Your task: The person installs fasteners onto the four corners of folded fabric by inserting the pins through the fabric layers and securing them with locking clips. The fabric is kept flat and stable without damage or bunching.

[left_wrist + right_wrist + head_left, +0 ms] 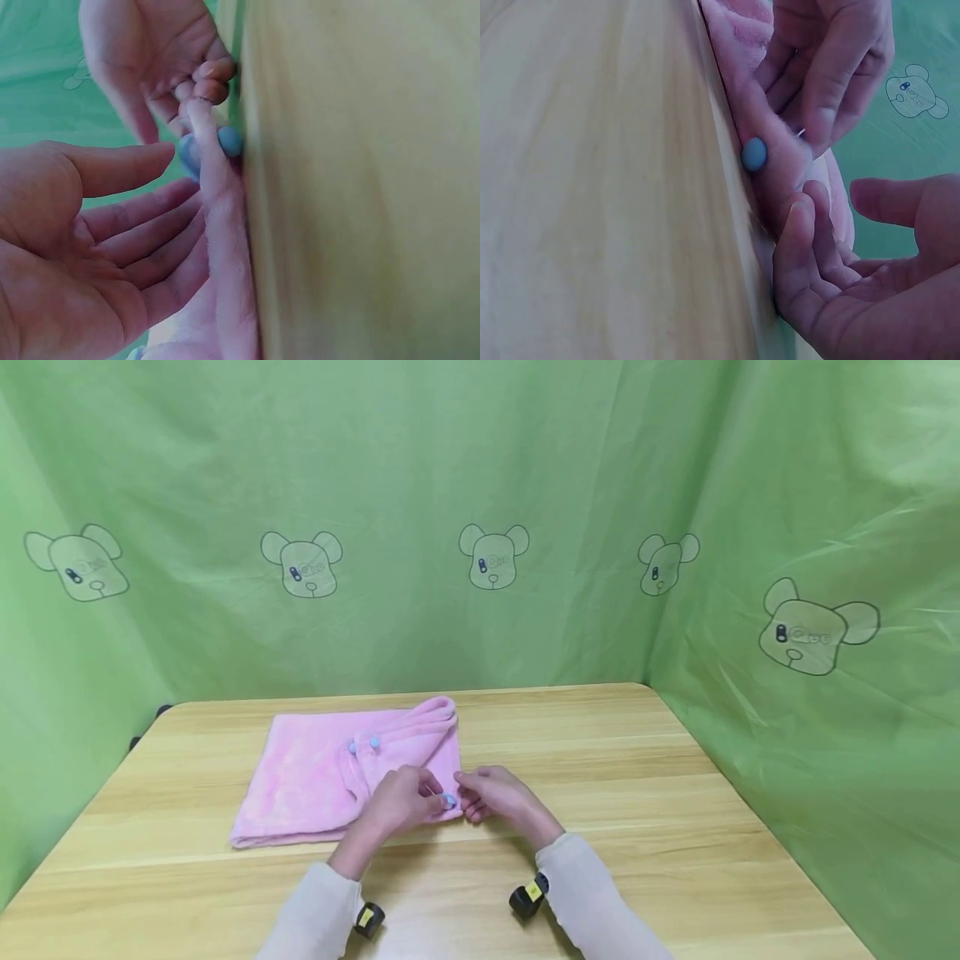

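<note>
A folded pink plush cloth (307,768) lies on the table. At its near right corner is a blue knob-like fastener (449,800), with one rounded knob (754,154) showing on the cloth's underside. My left hand (401,799) is beside this corner; its thumb tip is at the upper blue piece (190,156), with the fingers (150,244) stretched out and apart from the thumb. On the other side, my right hand (498,797) touches the cloth's edge with bent fingertips (799,225), its thumb standing away. Whether the left fingertips press on the fastener is hard to see.
Further back on the cloth, two blue knobs (374,742) sit near a raised fold (438,710). The wooden table (600,752) extends to both sides. A green curtain (397,460) with bear-head prints encloses the back and sides.
</note>
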Motion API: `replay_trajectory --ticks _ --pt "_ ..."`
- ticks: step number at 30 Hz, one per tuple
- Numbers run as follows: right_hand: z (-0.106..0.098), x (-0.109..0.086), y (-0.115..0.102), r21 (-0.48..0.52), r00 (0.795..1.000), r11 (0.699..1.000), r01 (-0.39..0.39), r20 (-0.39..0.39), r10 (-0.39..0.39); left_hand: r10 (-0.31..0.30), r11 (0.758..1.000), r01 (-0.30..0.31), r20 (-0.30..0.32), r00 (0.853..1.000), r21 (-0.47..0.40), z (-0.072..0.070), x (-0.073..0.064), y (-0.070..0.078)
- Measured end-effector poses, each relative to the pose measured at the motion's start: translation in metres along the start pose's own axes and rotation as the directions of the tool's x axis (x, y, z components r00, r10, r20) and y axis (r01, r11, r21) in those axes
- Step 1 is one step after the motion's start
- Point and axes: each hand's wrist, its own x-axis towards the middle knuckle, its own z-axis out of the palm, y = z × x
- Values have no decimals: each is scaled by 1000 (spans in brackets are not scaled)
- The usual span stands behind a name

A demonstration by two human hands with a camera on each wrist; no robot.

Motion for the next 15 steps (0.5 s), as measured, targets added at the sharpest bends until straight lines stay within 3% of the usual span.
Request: replay_trajectory --ticks 3,6,10,15 --pt "0 0 0 0 1000 1000 2 -4 -2 -12 999 9 -64 998 -53 -10 0 0" --pt "0 1 -1 6 1000 1000 2 -6 -2 -28 993 9 -169 985 -116 -25 1 -4" --pt "-1 1 0 14 1000 1000 -4 -7 4 -97 988 55 -295 951 -148 -50 1 -16" --pt "-2 0 0 14 1000 1000 -1 -7 1 -217 971 166 -348 912 -171 -76 -2 -36"
